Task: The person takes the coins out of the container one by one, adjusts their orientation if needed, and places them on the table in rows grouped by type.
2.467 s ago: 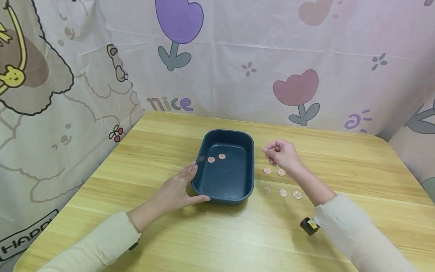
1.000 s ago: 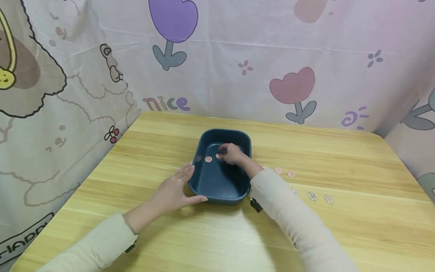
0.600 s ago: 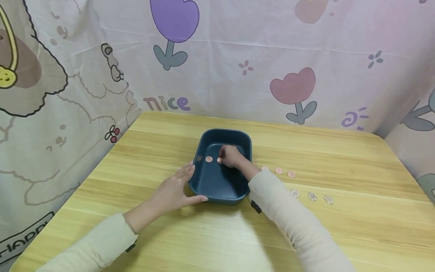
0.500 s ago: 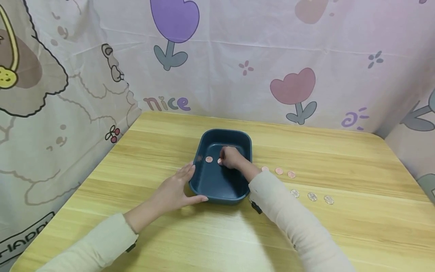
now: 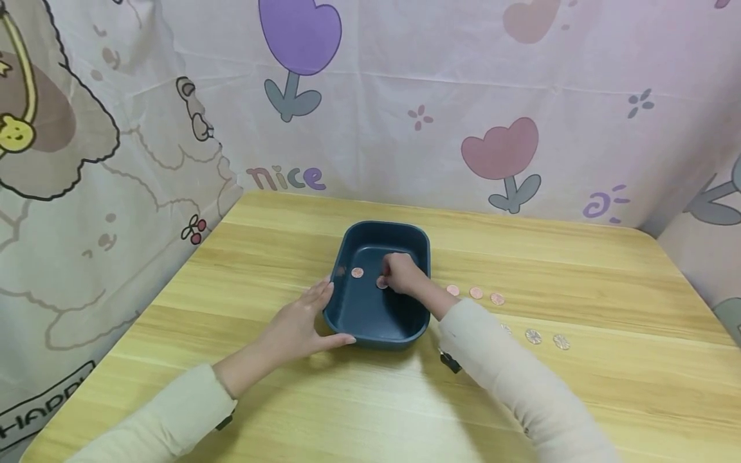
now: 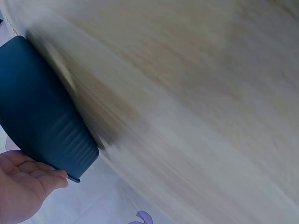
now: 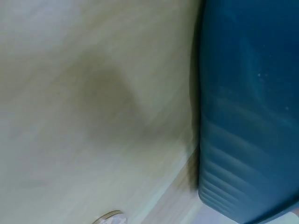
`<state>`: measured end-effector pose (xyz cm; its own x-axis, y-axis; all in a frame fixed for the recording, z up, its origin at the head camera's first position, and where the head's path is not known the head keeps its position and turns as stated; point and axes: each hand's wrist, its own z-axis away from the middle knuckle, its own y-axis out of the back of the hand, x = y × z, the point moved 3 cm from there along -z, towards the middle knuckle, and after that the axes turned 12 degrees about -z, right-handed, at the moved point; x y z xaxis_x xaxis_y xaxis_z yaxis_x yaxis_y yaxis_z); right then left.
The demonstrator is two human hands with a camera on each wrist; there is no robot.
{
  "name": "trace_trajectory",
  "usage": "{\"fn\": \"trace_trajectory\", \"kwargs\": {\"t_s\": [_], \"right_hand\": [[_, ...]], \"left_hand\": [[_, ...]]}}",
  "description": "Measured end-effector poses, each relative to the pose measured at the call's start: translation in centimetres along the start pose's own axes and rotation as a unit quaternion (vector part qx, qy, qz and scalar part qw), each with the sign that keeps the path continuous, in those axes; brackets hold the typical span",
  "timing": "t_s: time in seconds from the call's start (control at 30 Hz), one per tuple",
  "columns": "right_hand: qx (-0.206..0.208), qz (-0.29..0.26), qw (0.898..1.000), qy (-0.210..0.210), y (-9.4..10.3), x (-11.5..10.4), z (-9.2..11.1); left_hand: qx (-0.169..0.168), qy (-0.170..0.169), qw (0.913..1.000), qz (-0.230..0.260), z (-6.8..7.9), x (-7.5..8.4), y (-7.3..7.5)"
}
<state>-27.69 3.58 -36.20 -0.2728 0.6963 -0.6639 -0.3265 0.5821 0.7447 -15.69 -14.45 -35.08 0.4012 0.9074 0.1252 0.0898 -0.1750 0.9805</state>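
Note:
A dark blue rectangular bin (image 5: 377,325) stands on the wooden table. My left hand (image 5: 295,321) rests against its near left corner, fingers along the left side and thumb along the front rim; in the left wrist view its fingertips touch the rim. Inside the bin, my right hand (image 5: 404,275) pinches a coin (image 5: 382,282) close to the floor, partly covered by the fingers. To its left lies a copper-coloured coin (image 5: 357,272) flat on the bin floor. The right wrist view shows the bin's outer wall (image 7: 247,140), not the hand.
Right of the bin lie a row of copper-coloured coins (image 5: 476,293) and a nearer row of silvery coins (image 5: 533,336), partly behind the right sleeve (image 5: 509,373). A patterned cloth (image 5: 399,77) hangs behind the table (image 5: 278,238).
My right hand has come from above the table coins into the bin. Over the last second, the pinched coin has shifted nearer and slightly right. My left hand has stayed put.

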Motion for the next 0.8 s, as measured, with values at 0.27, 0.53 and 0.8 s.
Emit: {"fn": "trace_trajectory", "kwargs": {"t_s": [0.27,0.53,0.8], "right_hand": [[0.025,-0.043,0.997,0.054,0.8,-0.4,1.4],[0.042,-0.151,0.987,0.027,2.1,-0.5,2.6],[0.058,-0.271,0.961,-0.002,4.4,0.3,4.7]], "left_hand": [[-0.004,-0.002,1.0,-0.008,-0.1,0.1,0.1],[-0.004,-0.002,1.0,-0.007,-0.1,0.0,0.1],[-0.002,-0.003,1.0,-0.008,0.0,0.1,0.2]]}}
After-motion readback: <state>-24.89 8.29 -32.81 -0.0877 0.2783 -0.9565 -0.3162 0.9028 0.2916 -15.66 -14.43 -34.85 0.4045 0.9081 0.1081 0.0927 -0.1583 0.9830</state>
